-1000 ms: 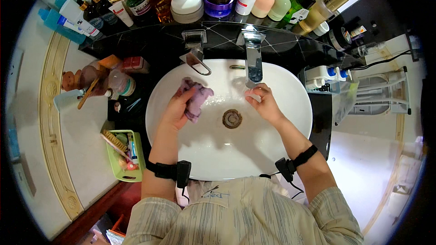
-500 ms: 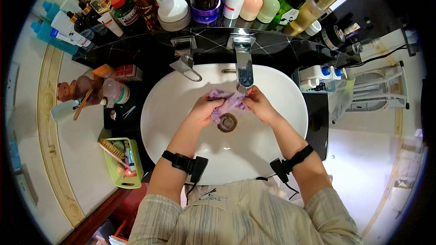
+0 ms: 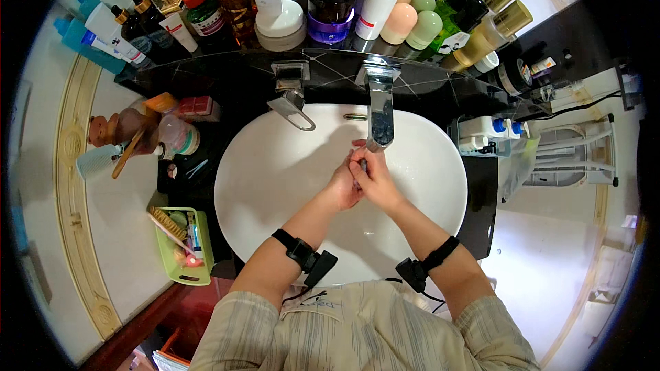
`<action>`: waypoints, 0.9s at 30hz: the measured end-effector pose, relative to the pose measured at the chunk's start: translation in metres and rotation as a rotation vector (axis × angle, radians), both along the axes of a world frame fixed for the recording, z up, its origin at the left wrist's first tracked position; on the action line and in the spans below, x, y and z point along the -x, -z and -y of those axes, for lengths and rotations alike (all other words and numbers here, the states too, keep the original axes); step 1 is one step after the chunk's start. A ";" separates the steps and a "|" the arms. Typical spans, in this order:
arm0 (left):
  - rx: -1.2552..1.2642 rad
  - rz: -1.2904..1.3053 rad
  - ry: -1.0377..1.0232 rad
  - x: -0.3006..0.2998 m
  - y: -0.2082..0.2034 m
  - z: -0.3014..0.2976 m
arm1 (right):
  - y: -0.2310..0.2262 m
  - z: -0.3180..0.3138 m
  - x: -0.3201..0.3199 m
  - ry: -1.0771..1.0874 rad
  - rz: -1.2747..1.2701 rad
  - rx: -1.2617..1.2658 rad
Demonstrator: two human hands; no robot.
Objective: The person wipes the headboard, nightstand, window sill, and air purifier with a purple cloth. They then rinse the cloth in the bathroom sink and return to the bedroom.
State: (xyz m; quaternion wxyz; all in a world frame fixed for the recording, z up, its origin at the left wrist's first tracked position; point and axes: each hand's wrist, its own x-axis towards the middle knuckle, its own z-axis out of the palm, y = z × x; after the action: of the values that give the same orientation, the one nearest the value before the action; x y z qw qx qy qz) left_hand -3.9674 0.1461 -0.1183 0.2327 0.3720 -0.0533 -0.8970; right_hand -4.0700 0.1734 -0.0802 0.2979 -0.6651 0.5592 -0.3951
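Note:
My left hand (image 3: 346,184) and my right hand (image 3: 375,173) are pressed together over the sink, just below the tip of the chrome faucet (image 3: 380,110). Both are closed, the right fingers lapping over the left. Between them the purple cloth is squeezed up and almost wholly hidden; it lies nowhere else in the basin. The white oval sink (image 3: 275,165) surrounds both hands, which cover the drain. To the left of the faucet stands its chrome lever handle (image 3: 293,108).
Jars, bottles and tubes crowd the ledge behind the sink, among them a purple jar (image 3: 330,30). At left are a green basket (image 3: 182,276) and a pink-brown bottle (image 3: 134,127). Pump bottles (image 3: 485,127) stand at right, near a folded white stool (image 3: 574,158).
Half a second ago my hands held the purple cloth spread between them. Now they have come together and the cloth is bunched inside them. The whole view has shifted slightly.

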 end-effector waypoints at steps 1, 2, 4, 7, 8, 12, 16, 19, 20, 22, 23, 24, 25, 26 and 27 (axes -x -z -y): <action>-0.026 0.020 0.023 0.003 -0.002 -0.001 | 0.002 -0.001 0.001 -0.008 -0.073 -0.001; -0.017 0.094 0.055 0.004 -0.004 -0.001 | 0.004 -0.003 0.003 0.000 -0.152 -0.001; -0.020 0.115 0.082 0.003 -0.009 -0.002 | 0.005 -0.003 0.006 -0.010 -0.250 -0.047; -0.026 0.167 0.027 0.004 -0.016 -0.001 | 0.006 0.000 0.008 -0.030 -0.225 -0.175; -0.028 0.143 0.007 0.004 -0.017 0.001 | 0.008 0.002 0.008 -0.013 -0.160 -0.212; 0.049 0.273 0.184 0.002 -0.013 0.004 | 0.021 0.008 0.010 0.036 -0.117 -0.287; 0.108 0.365 0.205 0.003 -0.003 -0.002 | 0.049 0.010 0.016 0.188 -0.076 -0.434; 0.224 0.441 0.314 -0.002 -0.002 -0.002 | 0.064 0.015 0.024 0.300 0.052 -0.545; 0.273 0.466 0.367 -0.005 -0.003 -0.001 | 0.064 0.018 0.029 0.294 0.160 -0.636; 0.336 0.506 0.286 -0.010 -0.005 0.006 | 0.055 0.019 0.035 0.268 0.291 -0.663; 0.365 0.526 0.245 -0.013 -0.005 0.010 | 0.046 0.016 0.035 0.250 0.313 -0.602; 0.249 0.390 0.216 -0.019 -0.005 0.018 | 0.036 0.013 0.035 0.264 0.304 -0.605; 0.153 0.328 0.167 -0.022 -0.003 0.022 | 0.025 0.007 0.032 0.218 0.317 -0.539; 0.076 0.263 0.109 -0.023 0.000 0.026 | 0.015 0.001 0.026 0.203 0.298 -0.533; 0.018 0.177 0.039 -0.023 0.003 0.029 | 0.009 -0.005 0.017 0.146 0.308 -0.456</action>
State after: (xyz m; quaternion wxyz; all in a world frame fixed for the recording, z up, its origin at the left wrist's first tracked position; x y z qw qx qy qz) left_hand -3.9446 0.1171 -0.1216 0.2126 0.4465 -0.0888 -0.8646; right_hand -4.0866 0.1786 -0.0891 0.4920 -0.4710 0.6284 -0.3758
